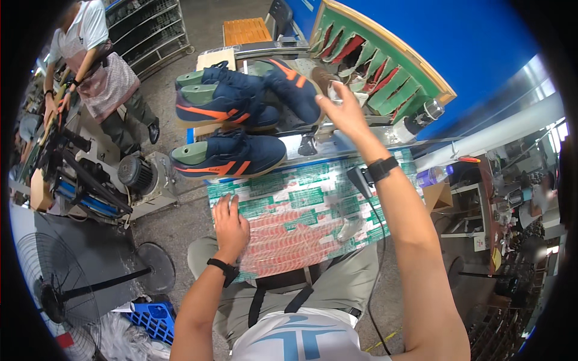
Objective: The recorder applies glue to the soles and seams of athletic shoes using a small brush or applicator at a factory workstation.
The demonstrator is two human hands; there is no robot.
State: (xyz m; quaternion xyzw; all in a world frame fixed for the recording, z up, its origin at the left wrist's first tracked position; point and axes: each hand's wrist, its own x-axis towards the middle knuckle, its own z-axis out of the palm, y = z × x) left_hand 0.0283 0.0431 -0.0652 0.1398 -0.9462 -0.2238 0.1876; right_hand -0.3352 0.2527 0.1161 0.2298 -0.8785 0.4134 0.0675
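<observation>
Several navy sneakers with orange stripes and green shoe lasts inside stand ahead of me. One sneaker (232, 155) sits nearest at the left, with more sneakers (226, 102) behind it. Another sneaker (292, 90) lies tilted, its toe toward my right hand (346, 113). That hand is beside the toe, thumb and fingers apart; whether the thumb touches the shoe is hard to tell. A brown object (324, 77) is partly hidden behind the toe. My left hand (231, 228) rests with fingers extended on the left edge of a plastic-covered board (301, 210) over my lap.
A green rack (385, 72) with red and green flaps stands far right. A cable (380, 265) hangs from a dark device (360, 180) by my right wrist. A purple bottle (435, 175) is to the right. Left are a motor (135, 171), a fan (54, 295) and another person (99, 66).
</observation>
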